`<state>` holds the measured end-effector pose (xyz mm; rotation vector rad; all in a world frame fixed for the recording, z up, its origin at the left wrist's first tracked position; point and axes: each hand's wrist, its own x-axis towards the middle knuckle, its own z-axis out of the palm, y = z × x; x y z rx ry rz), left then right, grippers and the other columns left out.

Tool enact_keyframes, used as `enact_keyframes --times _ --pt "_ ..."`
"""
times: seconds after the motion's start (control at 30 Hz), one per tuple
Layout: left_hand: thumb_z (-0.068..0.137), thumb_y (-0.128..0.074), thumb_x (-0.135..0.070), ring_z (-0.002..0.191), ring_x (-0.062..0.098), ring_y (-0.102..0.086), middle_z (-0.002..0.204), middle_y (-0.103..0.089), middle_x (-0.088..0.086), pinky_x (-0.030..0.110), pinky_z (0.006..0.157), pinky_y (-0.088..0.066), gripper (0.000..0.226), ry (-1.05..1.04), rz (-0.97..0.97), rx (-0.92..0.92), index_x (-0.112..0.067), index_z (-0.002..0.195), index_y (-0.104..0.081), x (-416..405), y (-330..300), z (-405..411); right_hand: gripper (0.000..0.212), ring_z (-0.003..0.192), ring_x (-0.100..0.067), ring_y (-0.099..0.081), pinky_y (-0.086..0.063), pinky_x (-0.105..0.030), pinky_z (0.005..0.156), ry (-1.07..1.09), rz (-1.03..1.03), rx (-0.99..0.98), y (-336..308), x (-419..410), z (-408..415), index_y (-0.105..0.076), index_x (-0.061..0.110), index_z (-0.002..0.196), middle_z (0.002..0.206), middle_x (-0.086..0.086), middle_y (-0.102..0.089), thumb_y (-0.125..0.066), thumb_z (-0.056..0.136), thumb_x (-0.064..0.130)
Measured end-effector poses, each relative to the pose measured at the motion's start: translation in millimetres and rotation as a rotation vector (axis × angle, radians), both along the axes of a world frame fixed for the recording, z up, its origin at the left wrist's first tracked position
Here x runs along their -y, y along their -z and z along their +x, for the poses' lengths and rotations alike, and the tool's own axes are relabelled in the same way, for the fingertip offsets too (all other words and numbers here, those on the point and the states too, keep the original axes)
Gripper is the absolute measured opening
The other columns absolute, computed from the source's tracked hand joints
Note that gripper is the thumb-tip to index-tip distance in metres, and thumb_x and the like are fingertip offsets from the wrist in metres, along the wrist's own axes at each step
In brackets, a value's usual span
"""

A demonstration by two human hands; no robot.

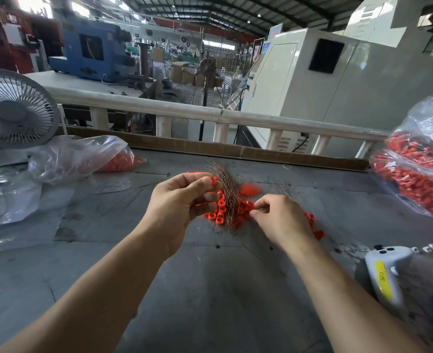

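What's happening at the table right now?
A person works bare-handed at a grey table. The left hand pinches one red cap beside a bundle of thin copper wires that runs across a loose pile of red caps. The right hand pinches at something at the pile's edge, too small to tell. A left bag and a right bag hold more caps.

I see the left hand (182, 197) raised over the grey counter (210, 289), its fingers (205, 184) pinching one red cap (213, 180). The right hand (281, 220) sits lower, thumb and forefinger meeting at the edge of the pile (220, 215) of caps. I cannot tell what they hold. A wire bundle (229, 197) lies across the pile. A bag (419, 179) of caps sits far right.
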<state>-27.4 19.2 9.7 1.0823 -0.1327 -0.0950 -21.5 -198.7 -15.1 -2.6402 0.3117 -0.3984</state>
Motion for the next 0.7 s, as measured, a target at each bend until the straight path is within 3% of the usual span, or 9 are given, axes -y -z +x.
enact_keyframes --times 0.2,0.37,0.5,0.57,0.63,0.7 --pt "0.093 -0.068 -0.006 0.074 0.022 -0.069 0.095 -0.076 0.019 0.030 0.065 -0.060 0.006 -0.007 0.020 -0.003 -0.003 0.096 -0.071 0.4 0.0 -0.2 0.006 0.088 -0.020 -0.068 -0.051 -0.030 0.074 -0.026 -0.098 0.019 -4.1 -8.4 0.1 -0.075 0.030 0.097 0.087 0.007 -0.071 -0.071 0.093 0.028" --pt "0.093 -0.068 -0.006 0.075 0.023 -0.069 0.095 -0.076 0.018 0.030 0.067 -0.061 0.007 -0.005 0.025 -0.006 -0.003 0.098 -0.071 0.6 0.2 -0.6 0.012 0.096 -0.023 -0.069 -0.054 -0.030 0.079 -0.055 -0.174 0.026 -7.1 -9.2 -1.5 -0.079 0.027 0.100 0.103 0.002 -0.075 -0.070 0.094 0.026" --pt "0.094 -0.067 -0.005 0.076 0.024 -0.068 0.097 -0.076 0.019 0.031 0.067 -0.061 0.009 -0.001 0.020 -0.006 -0.002 0.101 -0.071 0.5 -0.5 -1.0 0.015 0.088 -0.022 -0.069 -0.051 -0.029 0.073 -0.072 -0.197 0.090 -3.7 -10.2 -0.6 -0.079 0.022 0.092 0.093 0.002 -0.075 -0.065 0.097 0.026" --pt "0.093 -0.067 -0.005 0.076 0.024 -0.068 0.097 -0.076 0.020 0.030 0.066 -0.061 0.008 0.001 0.009 -0.008 -0.002 0.100 -0.071 -0.2 -0.9 -0.8 0.013 0.079 -0.016 -0.068 -0.048 -0.027 0.067 -0.060 -0.058 0.181 -3.7 -7.8 0.1 -0.079 0.022 0.089 0.079 0.010 -0.072 -0.068 0.097 0.027" --pt "0.093 -0.067 -0.005 0.075 0.023 -0.069 0.097 -0.076 0.020 0.030 0.066 -0.061 0.008 0.005 0.003 -0.007 -0.002 0.099 -0.071 -0.2 -0.4 0.1 0.011 0.066 -0.007 -0.065 -0.047 -0.022 0.061 -0.104 0.257 0.285 -6.2 -6.7 -0.6 -0.079 0.025 0.088 0.066 0.013 -0.069 -0.071 0.096 0.023" --pt "0.092 -0.068 -0.007 0.075 0.023 -0.069 0.098 -0.076 0.020 0.030 0.066 -0.060 0.009 0.012 0.005 -0.003 -0.003 0.100 -0.071 0.3 0.8 0.9 0.014 0.061 -0.007 -0.068 -0.048 -0.021 0.053 -0.211 0.570 0.331 -11.8 -12.4 -4.7 -0.078 0.027 0.087 0.070 0.007 -0.074 -0.072 0.095 0.016"
